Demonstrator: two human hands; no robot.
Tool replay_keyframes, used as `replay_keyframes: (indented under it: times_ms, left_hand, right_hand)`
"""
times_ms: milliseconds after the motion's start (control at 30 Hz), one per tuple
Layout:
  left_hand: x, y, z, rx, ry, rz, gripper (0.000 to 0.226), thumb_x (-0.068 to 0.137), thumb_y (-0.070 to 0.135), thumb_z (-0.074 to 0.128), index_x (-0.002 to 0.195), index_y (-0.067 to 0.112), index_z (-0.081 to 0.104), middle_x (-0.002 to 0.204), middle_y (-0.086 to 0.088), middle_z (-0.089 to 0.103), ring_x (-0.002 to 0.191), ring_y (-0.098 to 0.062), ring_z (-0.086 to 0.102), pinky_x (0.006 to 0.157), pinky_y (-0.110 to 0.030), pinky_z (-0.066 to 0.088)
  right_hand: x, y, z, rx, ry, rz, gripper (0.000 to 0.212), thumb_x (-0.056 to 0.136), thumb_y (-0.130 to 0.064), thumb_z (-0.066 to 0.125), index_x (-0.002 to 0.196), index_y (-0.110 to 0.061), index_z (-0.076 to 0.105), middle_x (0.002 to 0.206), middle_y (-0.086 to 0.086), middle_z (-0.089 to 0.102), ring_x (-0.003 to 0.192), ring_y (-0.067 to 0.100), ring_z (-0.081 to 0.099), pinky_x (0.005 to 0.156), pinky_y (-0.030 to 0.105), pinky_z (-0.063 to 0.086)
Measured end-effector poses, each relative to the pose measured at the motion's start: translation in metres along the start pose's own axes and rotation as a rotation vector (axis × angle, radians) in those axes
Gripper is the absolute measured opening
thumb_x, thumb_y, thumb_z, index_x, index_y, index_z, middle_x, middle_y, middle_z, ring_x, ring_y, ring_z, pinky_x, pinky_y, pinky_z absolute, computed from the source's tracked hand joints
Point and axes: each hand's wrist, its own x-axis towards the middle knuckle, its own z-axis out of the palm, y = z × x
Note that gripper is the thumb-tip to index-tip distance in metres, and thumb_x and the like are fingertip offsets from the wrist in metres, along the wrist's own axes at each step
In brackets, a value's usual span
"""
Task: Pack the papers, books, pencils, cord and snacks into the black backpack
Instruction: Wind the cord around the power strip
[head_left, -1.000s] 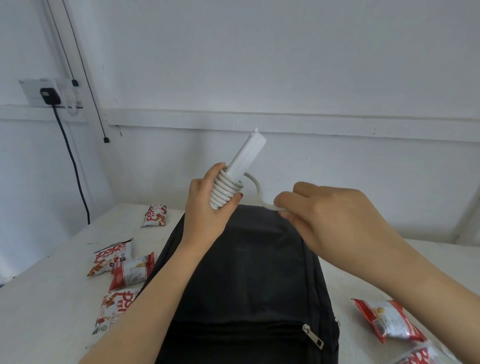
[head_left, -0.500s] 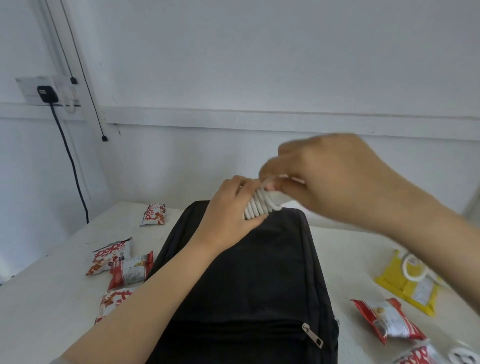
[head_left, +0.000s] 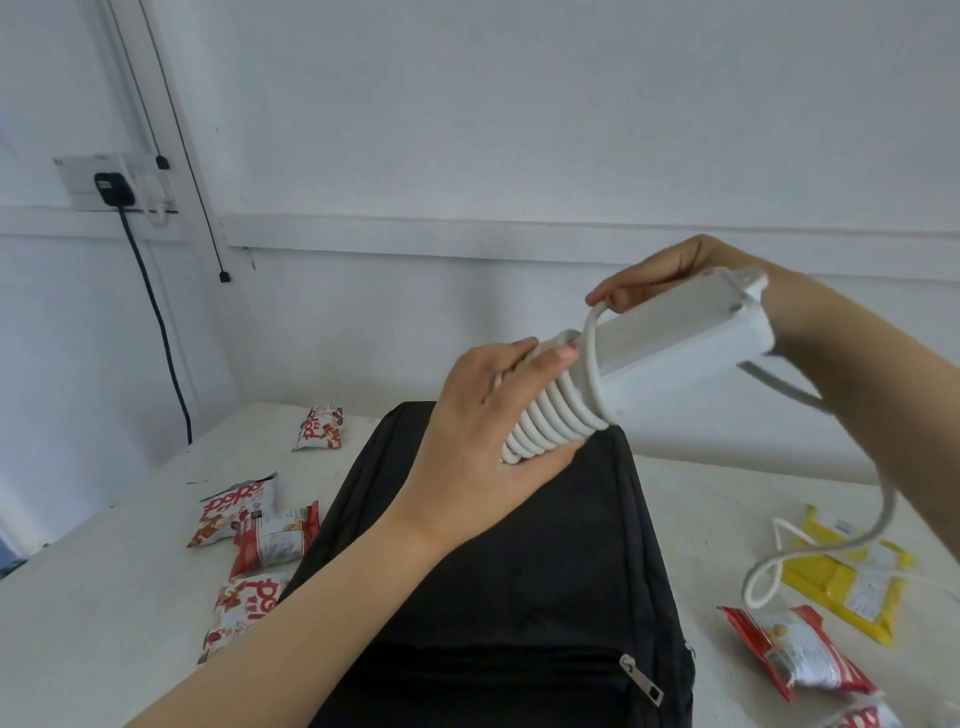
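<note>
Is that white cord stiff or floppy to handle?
Probably springy: the white cord sits in neat round coils on the power strip. Its free tail droops in loops to the table, so it likely flops and may unwind.

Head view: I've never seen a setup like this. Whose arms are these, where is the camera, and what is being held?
No machine here: a person wears a camera on the head, looking down at their own hands. The left hand grips a white cord coiled round a white power strip; the right hand pinches a loop of it. Below lies the black backpack on a white table. Snack packets lie on either side, and a yellow packet sits under loose cord.
</note>
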Motion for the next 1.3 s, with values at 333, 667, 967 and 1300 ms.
replay_keyframes:
  times_ms: [333, 667, 967, 1300]
  left_hand:
    - [-0.019, -0.012, 0.009, 0.129, -0.006, -0.152, 0.066, 0.082, 0.037, 0.065, 0.137, 0.044, 0.029, 0.12, 0.0, 0.038, 0.112, -0.016, 0.048, 0.09, -0.033, 0.053]
    - [-0.025, -0.011, 0.012, 0.079, -0.048, -0.258, 0.063, 0.077, 0.04, 0.069, 0.13, 0.038, 0.035, 0.121, -0.002, 0.043, 0.109, -0.019, 0.052, 0.084, -0.036, 0.056]
    - [-0.001, -0.028, -0.007, 0.355, 0.016, -0.308, 0.065, 0.072, 0.023, 0.079, 0.128, 0.025, 0.045, 0.113, -0.015, 0.05, 0.101, -0.018, 0.047, 0.078, -0.024, 0.043]
    - [-0.006, -0.041, -0.001, 0.461, -0.148, -0.401, 0.063, 0.074, 0.025, 0.077, 0.131, 0.024, 0.05, 0.113, -0.013, 0.051, 0.097, -0.026, 0.051, 0.073, -0.034, 0.049]
  right_hand:
    - [-0.031, 0.058, 0.066, 0.383, 0.111, 0.068, 0.015, 0.08, 0.001, 0.056, 0.079, -0.009, 0.067, 0.058, -0.004, 0.046, 0.053, 0.012, 0.031, 0.045, 0.018, 0.028]
    - [-0.048, 0.06, 0.089, 0.537, 0.017, 0.2, 0.047, 0.086, -0.006, 0.056, 0.129, -0.026, 0.058, 0.069, 0.006, 0.037, 0.055, 0.01, 0.034, 0.049, 0.02, 0.035]
    - [-0.069, 0.043, 0.091, 0.139, -0.099, 0.389, 0.015, 0.099, -0.02, 0.043, 0.108, -0.022, 0.055, 0.057, -0.005, 0.045, 0.042, 0.009, 0.04, 0.043, 0.022, 0.04]
    - [-0.073, 0.018, 0.098, -0.997, 0.226, -0.28, 0.03, 0.082, -0.027, 0.053, 0.063, -0.022, 0.031, 0.048, -0.01, 0.026, 0.039, 0.013, 0.022, 0.042, 0.013, 0.006]
